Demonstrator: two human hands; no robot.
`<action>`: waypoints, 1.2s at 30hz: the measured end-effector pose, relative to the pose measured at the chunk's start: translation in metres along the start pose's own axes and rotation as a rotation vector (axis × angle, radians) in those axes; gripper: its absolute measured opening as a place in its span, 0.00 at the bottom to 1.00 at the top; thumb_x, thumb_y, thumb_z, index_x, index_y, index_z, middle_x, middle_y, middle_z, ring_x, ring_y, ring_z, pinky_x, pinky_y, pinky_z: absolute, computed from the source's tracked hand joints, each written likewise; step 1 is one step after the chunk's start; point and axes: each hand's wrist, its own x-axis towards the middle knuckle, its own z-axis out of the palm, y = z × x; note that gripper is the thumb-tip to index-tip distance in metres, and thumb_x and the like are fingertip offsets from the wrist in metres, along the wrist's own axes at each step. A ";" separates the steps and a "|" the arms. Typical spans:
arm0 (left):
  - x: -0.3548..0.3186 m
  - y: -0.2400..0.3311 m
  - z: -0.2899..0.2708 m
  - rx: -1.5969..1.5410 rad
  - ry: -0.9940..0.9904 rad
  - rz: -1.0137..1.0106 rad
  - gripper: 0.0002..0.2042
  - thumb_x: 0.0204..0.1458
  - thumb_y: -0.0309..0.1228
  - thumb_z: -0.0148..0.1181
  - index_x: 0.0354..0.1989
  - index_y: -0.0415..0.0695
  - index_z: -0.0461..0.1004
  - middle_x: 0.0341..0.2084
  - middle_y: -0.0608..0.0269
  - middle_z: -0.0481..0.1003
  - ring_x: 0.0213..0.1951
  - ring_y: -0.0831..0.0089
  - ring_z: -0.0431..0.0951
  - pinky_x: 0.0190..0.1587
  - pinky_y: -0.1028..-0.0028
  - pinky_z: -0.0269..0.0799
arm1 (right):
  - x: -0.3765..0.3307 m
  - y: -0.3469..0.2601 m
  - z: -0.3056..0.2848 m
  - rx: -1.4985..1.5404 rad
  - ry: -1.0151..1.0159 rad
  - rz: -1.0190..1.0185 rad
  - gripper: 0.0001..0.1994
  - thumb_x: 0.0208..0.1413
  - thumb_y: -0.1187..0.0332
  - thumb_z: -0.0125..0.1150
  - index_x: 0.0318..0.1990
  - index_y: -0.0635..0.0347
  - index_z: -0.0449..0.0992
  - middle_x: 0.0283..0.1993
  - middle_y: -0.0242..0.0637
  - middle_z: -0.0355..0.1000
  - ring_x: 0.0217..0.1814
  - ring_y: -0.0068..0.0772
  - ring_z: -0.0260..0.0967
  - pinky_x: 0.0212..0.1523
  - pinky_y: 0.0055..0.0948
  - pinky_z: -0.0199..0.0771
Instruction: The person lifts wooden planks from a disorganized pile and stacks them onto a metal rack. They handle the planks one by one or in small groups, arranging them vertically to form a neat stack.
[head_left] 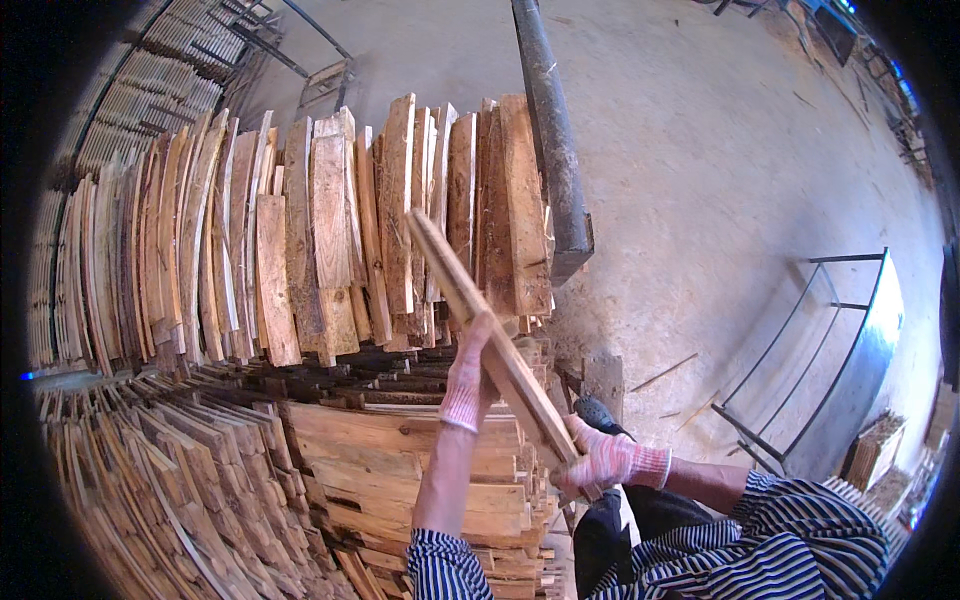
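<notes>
Both hands clasp the plank (pixel 516 372), the left hand (pixel 468 378) near its middle, the right hand (pixel 605 458) at the near end, its length slanting forward-left toward the standing boards (pixel 330 215).

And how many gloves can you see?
2. One glove is on the left hand, near the middle of the long piece of wood; another is on the right hand, near its lower end. Others could be hidden among the stacks.
</notes>
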 end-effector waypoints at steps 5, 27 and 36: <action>-0.063 0.015 -0.016 -0.242 -0.057 0.338 0.35 0.54 0.50 0.65 0.62 0.40 0.62 0.45 0.52 0.75 0.33 0.62 0.80 0.36 0.61 0.85 | 0.020 -0.023 -0.008 -0.211 -0.154 -0.249 0.64 0.41 0.35 0.76 0.75 0.61 0.41 0.63 0.58 0.62 0.65 0.53 0.64 0.60 0.47 0.71; -0.180 -0.165 -0.198 -0.640 0.066 0.458 0.34 0.51 0.52 0.67 0.56 0.37 0.69 0.43 0.49 0.76 0.45 0.57 0.77 0.52 0.57 0.71 | 0.268 -0.111 -0.085 -0.455 1.289 -0.028 0.36 0.53 0.43 0.64 0.64 0.51 0.63 0.59 0.58 0.67 0.60 0.60 0.70 0.59 0.54 0.73; -0.181 -0.171 -0.203 -0.630 0.159 0.462 0.34 0.51 0.50 0.67 0.59 0.37 0.68 0.47 0.56 0.75 0.47 0.58 0.75 0.56 0.56 0.69 | 0.272 -0.077 -0.053 -0.483 1.152 0.099 0.67 0.38 0.50 0.82 0.79 0.40 0.33 0.73 0.60 0.52 0.69 0.62 0.62 0.66 0.44 0.70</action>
